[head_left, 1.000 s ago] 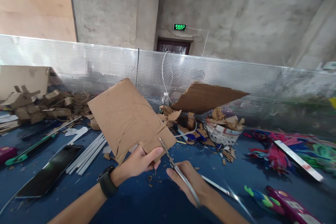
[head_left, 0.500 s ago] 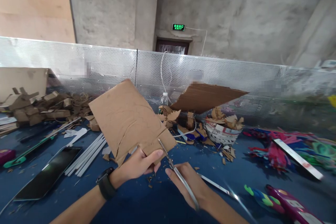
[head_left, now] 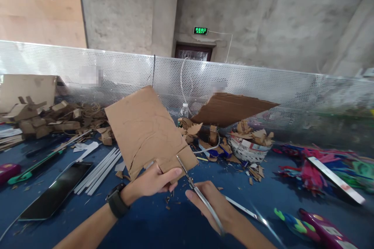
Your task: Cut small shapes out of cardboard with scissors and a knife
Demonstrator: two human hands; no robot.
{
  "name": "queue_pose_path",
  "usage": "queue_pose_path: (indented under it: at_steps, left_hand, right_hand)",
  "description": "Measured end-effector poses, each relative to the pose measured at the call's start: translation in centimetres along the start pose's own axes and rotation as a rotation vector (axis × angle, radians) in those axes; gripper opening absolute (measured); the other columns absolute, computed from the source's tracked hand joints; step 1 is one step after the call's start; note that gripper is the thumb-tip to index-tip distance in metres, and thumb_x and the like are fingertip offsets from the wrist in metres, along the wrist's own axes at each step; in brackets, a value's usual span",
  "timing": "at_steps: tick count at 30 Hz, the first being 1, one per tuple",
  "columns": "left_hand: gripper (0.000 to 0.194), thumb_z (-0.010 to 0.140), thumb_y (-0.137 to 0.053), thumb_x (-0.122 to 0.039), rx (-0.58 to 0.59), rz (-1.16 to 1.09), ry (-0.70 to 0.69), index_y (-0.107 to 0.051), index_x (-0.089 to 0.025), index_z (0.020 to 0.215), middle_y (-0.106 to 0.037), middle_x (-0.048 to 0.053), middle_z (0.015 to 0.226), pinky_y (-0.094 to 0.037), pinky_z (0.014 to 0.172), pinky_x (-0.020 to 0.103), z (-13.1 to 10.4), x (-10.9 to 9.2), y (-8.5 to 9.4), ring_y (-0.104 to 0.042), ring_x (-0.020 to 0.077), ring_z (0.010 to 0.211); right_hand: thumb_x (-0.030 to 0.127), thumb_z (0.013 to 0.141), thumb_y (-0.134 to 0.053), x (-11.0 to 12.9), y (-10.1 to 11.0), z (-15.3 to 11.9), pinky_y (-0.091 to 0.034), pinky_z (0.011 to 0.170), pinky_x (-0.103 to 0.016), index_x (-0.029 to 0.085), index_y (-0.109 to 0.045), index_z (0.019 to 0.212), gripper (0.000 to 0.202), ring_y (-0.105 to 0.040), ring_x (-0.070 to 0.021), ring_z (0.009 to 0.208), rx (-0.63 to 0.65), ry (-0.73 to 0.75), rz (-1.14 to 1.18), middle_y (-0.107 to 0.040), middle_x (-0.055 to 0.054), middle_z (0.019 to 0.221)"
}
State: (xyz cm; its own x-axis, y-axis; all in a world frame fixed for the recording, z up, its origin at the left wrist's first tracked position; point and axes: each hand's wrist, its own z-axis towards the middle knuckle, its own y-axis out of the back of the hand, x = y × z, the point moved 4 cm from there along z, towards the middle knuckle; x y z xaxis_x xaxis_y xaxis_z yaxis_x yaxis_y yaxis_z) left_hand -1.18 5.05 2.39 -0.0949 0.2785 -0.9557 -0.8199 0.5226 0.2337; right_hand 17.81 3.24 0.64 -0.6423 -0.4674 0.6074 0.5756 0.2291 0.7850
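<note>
My left hand [head_left: 156,179] pinches the lower edge of a brown cardboard sheet [head_left: 146,124], thumb on the near face. Faint curved lines and a slit mark the sheet, which is tilted above the table. In my right hand [head_left: 210,202] is a pair of metal scissors [head_left: 188,179]; the blades lie at the sheet's lower right part, just right of my left thumb. The fingers of my right hand are wrapped round the handles and partly hidden.
On the blue table [head_left: 146,225] lie a phone [head_left: 57,190], white strips [head_left: 97,171], cardboard scraps [head_left: 67,118] and a purple tool [head_left: 327,227]. Behind stand a scrap-filled basket [head_left: 251,149], a leaning cardboard piece [head_left: 233,109] and a perforated metal screen [head_left: 122,70].
The cardboard's upper part has swung slightly to the right. The whole view has shifted a little; both hands keep nearly the same places.
</note>
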Motion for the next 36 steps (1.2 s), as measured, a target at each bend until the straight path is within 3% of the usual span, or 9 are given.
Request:
queue_pose_path:
  at_steps: [7,12,17,23,29,33,36]
  left_hand:
    - [0.061,0.099,-0.050,-0.064,-0.028,-0.002,0.006,-0.056,-0.018,0.058,-0.051,-0.001,0.052,-0.026,0.041,0.023,-0.1,0.2,0.0,-0.036,0.0072,0.041]
    - [0.059,0.100,-0.050,-0.058,-0.030,-0.010,-0.028,-0.054,-0.019,0.057,-0.049,-0.002,0.050,-0.026,0.041,0.022,-0.1,-0.1,0.2,-0.035,0.0074,0.042]
    - [0.058,0.103,-0.049,-0.053,0.015,0.095,-0.057,-0.055,-0.018,0.057,-0.053,-0.001,0.054,-0.029,0.043,0.020,-0.2,-0.4,0.6,-0.040,0.0069,0.044]
    - [0.060,0.103,-0.047,-0.054,0.022,0.099,-0.098,-0.056,-0.019,0.055,-0.049,-0.002,0.047,-0.026,0.041,0.021,-0.1,-0.6,0.6,-0.035,0.0067,0.038]
    - [0.057,0.103,-0.048,-0.055,0.001,0.067,-0.075,-0.061,-0.017,0.062,-0.060,0.001,0.054,-0.027,0.038,0.020,0.0,-0.6,0.4,-0.038,0.0061,0.037]
    - [0.057,0.103,-0.048,-0.054,0.011,0.030,-0.081,-0.058,-0.018,0.059,-0.052,-0.003,0.048,-0.025,0.037,0.020,-0.1,-0.6,0.4,-0.034,0.0055,0.035]
    - [0.058,0.102,-0.050,-0.054,0.068,0.013,-0.062,-0.058,-0.017,0.058,-0.053,-0.002,0.049,-0.026,0.037,0.019,0.0,-0.1,0.1,-0.036,0.0052,0.036]
  right_hand:
    - [0.055,0.108,-0.037,0.7,-0.5,0.2,-0.029,0.060,-0.030,0.021,-0.037,0.063,0.056,-0.044,-0.0133,0.060,-0.010,0.009,-0.042,-0.044,0.003,0.061]
    - [0.065,0.104,-0.043,-0.2,-0.7,0.2,-0.027,0.055,-0.028,0.021,-0.038,0.062,0.061,-0.038,-0.0122,0.056,0.040,0.002,0.048,-0.037,0.004,0.059]
    - [0.075,0.096,-0.051,-0.9,-0.3,-0.7,-0.037,0.056,-0.026,0.021,-0.051,0.067,0.062,-0.046,-0.0143,0.058,0.007,-0.101,0.143,-0.045,0.003,0.059]
    - [0.069,0.103,-0.040,0.3,-0.6,-0.5,-0.036,0.054,-0.027,0.022,-0.047,0.067,0.060,-0.048,-0.0150,0.056,0.034,-0.099,0.099,-0.048,0.002,0.057]
    - [0.061,0.107,-0.031,0.6,-1.2,0.0,-0.035,0.056,-0.028,0.021,-0.041,0.061,0.062,-0.045,-0.0138,0.054,0.009,-0.041,0.009,-0.045,0.002,0.054]
    - [0.069,0.104,-0.037,-0.1,-1.4,-0.1,-0.035,0.054,-0.027,0.021,-0.046,0.064,0.063,-0.045,-0.0137,0.054,0.023,-0.066,0.092,-0.044,0.002,0.056]
    - [0.077,0.097,-0.045,-0.3,-1.2,-0.4,-0.039,0.055,-0.026,0.019,-0.059,0.074,0.063,-0.047,-0.0147,0.057,0.015,-0.075,0.201,-0.047,0.003,0.061]
